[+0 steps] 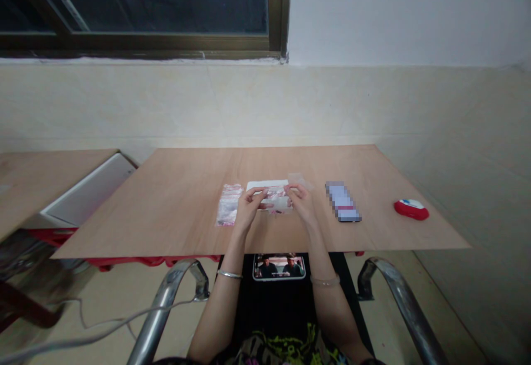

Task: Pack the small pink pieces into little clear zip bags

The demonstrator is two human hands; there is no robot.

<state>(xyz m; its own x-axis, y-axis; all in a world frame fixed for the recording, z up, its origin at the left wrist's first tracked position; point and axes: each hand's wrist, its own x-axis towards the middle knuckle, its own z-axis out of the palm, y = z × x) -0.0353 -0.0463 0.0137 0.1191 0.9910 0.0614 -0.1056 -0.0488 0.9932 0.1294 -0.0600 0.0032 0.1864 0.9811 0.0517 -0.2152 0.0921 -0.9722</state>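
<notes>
My left hand point(249, 206) and my right hand point(301, 199) are both pinched on a small clear plastic bag point(277, 199) with red print, held just above a wooden table point(174, 204). The left hand grips its left edge, the right hand its right edge. Under the bag lies a white flat sheet or pad point(265, 184). A stack of similar clear bags point(228, 204) lies just left of my left hand. Another clear bag point(298, 178) lies behind my right hand.
A blurred-out flat pack point(342, 202) lies right of my hands, and a red and white object point(411, 208) farther right. A phone point(279, 267) playing video rests on my lap. Chrome chair arms point(174, 293) flank me. A white board point(87, 191) leans at the left.
</notes>
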